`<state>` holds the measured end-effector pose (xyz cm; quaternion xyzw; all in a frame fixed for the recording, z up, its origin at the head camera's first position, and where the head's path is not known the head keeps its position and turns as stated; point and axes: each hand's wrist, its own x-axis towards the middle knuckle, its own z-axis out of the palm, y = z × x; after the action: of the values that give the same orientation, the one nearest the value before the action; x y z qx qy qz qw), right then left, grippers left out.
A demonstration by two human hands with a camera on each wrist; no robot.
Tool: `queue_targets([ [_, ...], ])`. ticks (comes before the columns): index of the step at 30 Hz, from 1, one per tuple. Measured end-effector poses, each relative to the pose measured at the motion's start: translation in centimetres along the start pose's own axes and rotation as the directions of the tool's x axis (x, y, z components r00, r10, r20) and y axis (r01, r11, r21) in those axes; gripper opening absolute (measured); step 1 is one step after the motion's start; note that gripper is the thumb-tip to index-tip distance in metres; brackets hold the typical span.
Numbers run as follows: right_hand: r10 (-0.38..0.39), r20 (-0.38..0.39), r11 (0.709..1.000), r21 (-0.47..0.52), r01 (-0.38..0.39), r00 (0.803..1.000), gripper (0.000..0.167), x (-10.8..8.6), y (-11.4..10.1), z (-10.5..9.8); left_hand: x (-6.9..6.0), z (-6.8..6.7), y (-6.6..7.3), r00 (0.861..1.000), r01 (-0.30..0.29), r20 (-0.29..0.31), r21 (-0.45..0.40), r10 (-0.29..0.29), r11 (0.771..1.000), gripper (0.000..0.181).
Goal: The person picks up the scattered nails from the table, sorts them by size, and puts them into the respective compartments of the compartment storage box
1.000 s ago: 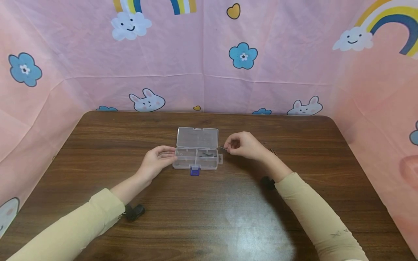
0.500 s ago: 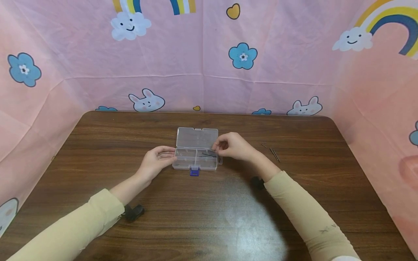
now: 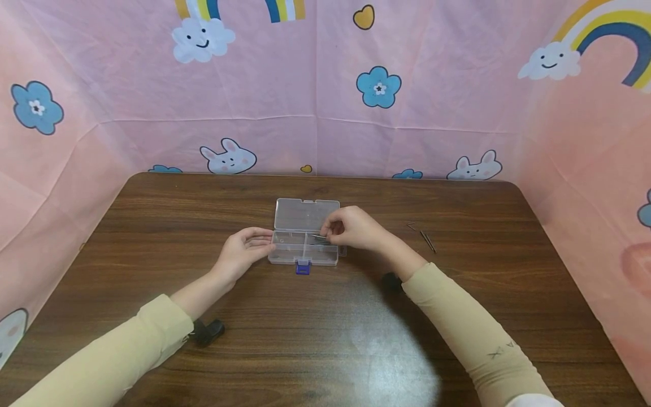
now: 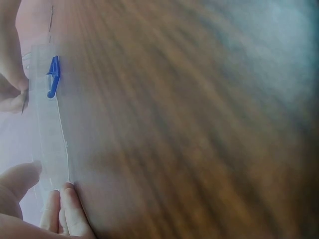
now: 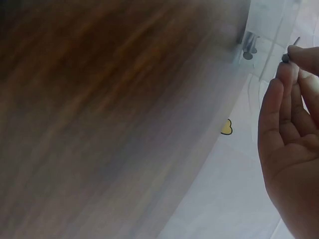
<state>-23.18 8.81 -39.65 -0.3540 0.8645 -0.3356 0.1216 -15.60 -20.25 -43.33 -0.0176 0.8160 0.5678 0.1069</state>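
Note:
A clear plastic compartment box stands on the table, its lid folded back and its blue latch facing me. My left hand holds the box's left end between thumb and fingers. Over the back right compartment, my right hand pinches a thin metal nail between thumb and fingertips; its head shows in the right wrist view. Several dark nails lie in that compartment, partly covered by the hand in the head view. A tiny ring-like thing sits in the back left compartment.
Right of the box, two long thin nails lie side by side on the brown wooden table. Just behind them is a small thin bent metal piece. A pink patterned cloth hangs behind and beside the table.
My right hand has moved left with the nail, from beside the box to over its back right compartment. The nails on the table have come into full view. My left hand has stayed put.

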Motion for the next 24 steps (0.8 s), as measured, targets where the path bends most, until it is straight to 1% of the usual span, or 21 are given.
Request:
queue_targets([
  [4,0.002,0.008,1.000,-0.012,-0.002,1.000,0.010,-0.03,0.08,0.09,0.01,-0.02,0.03,1.000,0.002,0.004,-0.002,-0.002,1.000,0.048],
  [15,0.007,0.013,0.996,-0.089,-0.006,1.000,0.011,0.06,0.10,0.48,0.03,0.08,0.02,1.000,0.001,-0.004,-0.006,-0.001,1.000,0.047],
  [20,-0.001,0.007,0.996,-0.086,0.002,1.000,0.010,0.02,0.03,0.49,0.06,0.06,-0.01,1.000,0.001,-0.005,-0.002,-0.001,1.000,0.048],
  [24,-0.016,0.001,0.998,-0.061,0.016,1.000,0.010,-0.08,0.08,0.44,0.14,0.04,-0.06,1.000,0.000,-0.008,-0.001,0.000,1.000,0.048],
])
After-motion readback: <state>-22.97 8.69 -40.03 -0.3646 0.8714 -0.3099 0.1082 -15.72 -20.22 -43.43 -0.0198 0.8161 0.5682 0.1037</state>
